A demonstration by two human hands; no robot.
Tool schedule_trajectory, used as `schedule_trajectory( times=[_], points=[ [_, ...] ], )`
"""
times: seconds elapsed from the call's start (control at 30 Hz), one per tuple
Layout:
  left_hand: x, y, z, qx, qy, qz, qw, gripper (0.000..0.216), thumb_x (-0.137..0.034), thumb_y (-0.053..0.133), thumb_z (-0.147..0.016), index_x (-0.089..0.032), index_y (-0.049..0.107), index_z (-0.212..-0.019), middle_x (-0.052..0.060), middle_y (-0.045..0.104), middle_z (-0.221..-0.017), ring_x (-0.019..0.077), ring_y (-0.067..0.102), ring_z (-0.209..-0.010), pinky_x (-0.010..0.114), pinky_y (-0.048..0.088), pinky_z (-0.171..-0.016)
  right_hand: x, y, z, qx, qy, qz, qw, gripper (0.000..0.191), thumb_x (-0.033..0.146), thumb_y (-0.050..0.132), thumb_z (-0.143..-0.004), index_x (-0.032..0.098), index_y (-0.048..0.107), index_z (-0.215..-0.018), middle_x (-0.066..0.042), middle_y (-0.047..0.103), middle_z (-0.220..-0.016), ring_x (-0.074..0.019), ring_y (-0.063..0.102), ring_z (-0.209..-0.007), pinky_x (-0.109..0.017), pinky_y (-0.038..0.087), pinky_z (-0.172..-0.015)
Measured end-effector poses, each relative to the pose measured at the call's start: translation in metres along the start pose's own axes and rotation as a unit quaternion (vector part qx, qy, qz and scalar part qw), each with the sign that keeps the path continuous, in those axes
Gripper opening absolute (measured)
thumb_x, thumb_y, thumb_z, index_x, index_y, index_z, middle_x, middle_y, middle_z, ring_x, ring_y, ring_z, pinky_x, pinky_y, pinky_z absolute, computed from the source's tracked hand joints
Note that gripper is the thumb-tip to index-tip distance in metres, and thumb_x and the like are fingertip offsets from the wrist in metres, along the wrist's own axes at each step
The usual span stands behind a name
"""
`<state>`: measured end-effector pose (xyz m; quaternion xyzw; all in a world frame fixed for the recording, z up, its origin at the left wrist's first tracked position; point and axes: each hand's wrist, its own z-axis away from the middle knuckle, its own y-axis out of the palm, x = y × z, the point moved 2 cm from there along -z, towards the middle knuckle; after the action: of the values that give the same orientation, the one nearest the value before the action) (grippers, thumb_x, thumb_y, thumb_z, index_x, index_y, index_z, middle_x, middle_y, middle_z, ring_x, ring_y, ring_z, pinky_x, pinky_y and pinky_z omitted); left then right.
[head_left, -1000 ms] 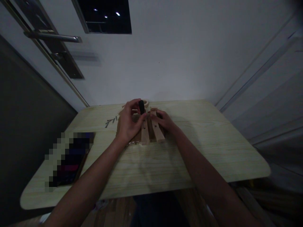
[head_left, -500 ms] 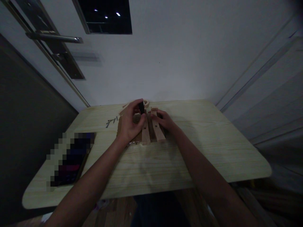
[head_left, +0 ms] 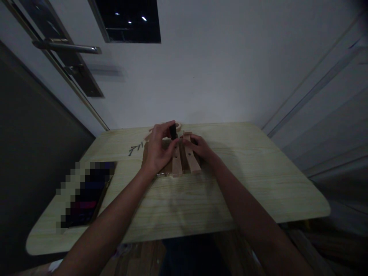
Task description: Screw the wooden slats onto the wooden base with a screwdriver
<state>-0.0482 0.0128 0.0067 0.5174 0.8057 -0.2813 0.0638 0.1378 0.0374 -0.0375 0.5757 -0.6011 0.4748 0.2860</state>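
Note:
My left hand [head_left: 156,151] is closed, fingers and thumb around a short black handle [head_left: 173,131] that looks like a screwdriver's. The handle stands upright at the far end of a pale wooden strip [head_left: 177,165] with holes in it; its lower tip is hidden. A second wooden strip [head_left: 193,163], slightly slanted, lies to the right, a small crosspiece at its far end. On this strip my right hand [head_left: 203,147] presses its thumb, with the fingers curled around the far side. Beneath both strips is a brown, shiny-edged piece [head_left: 165,169], partly covered by my left hand.
Several dark screws [head_left: 131,148] lie loose at the left. Behind my left hand are a pale ring [head_left: 178,125] and other wooden pieces [head_left: 148,136]. A dark phone or tablet [head_left: 89,195], partly blurred out, rests on the table [head_left: 244,184]. A white door with a metal handle [head_left: 69,46] borders the far edge.
The fingers of my left hand have shifted slightly around the black handle. My right hand and the wooden strips stay in place.

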Motion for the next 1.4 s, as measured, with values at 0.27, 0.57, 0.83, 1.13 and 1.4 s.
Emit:
schedule_trajectory(
  times=[0.27,0.57,0.83,1.13,1.4],
  points=[
    [-0.0096,0.0006,-0.0014,0.017,0.016,0.051,0.998,0.052,-0.045,0.051,-0.102,-0.028,0.038,-0.15,0.011,0.057,-0.132,0.0213,0.064,-0.112,0.037,0.06,-0.094,-0.0016,0.0001,0.0005,0.003,-0.003,-0.01,1.0,0.047,0.062,0.067,-0.085,0.019,0.076,-0.101,-0.009,0.076,-0.103,-0.0242,0.067,-0.096,-0.04,0.052,-0.088],
    [-0.0049,-0.0009,-0.003,-0.006,0.026,0.02,0.999,0.044,-0.038,0.069,-0.093,-0.029,0.054,-0.133,0.004,0.059,-0.116,0.0158,0.062,-0.097,0.03,0.061,-0.083,-0.0043,-0.0002,-0.0007,0.003,0.01,-0.007,1.0,0.05,0.067,0.067,-0.083,0.018,0.074,-0.095,-0.007,0.074,-0.093,-0.0215,0.065,-0.085,-0.036,0.051,-0.08],
    [-0.0064,0.0017,0.0016,0.019,0.005,0.036,0.999,0.053,-0.042,0.059,-0.099,-0.029,0.042,-0.148,0.009,0.06,-0.132,0.0204,0.066,-0.109,0.034,0.062,-0.088,-0.0003,-0.0004,0.0001,0.009,-0.001,-0.017,1.0,0.043,0.06,0.067,-0.085,0.018,0.074,-0.096,-0.008,0.075,-0.097,-0.0223,0.066,-0.09,-0.037,0.052,-0.083],
    [-0.0094,-0.0027,-0.0011,0.031,0.035,0.015,0.999,0.043,-0.04,0.06,-0.099,-0.031,0.052,-0.14,0.006,0.06,-0.125,0.021,0.063,-0.112,0.038,0.06,-0.092,-0.0038,-0.0001,-0.0001,0.003,-0.005,-0.006,1.0,0.044,0.061,0.067,-0.086,0.02,0.075,-0.099,-0.008,0.075,-0.099,-0.0232,0.067,-0.092,-0.038,0.052,-0.085],
    [-0.006,-0.0029,-0.0009,0.01,0.031,-0.007,0.999,0.041,-0.04,0.063,-0.097,-0.034,0.056,-0.137,0.004,0.057,-0.115,0.0167,0.061,-0.1,0.028,0.06,-0.078,-0.0037,0.0001,-0.0003,0.003,0.0,-0.002,1.0,0.05,0.065,0.066,-0.084,0.018,0.074,-0.095,-0.007,0.075,-0.095,-0.0222,0.067,-0.088,-0.037,0.052,-0.084]
  ],
)
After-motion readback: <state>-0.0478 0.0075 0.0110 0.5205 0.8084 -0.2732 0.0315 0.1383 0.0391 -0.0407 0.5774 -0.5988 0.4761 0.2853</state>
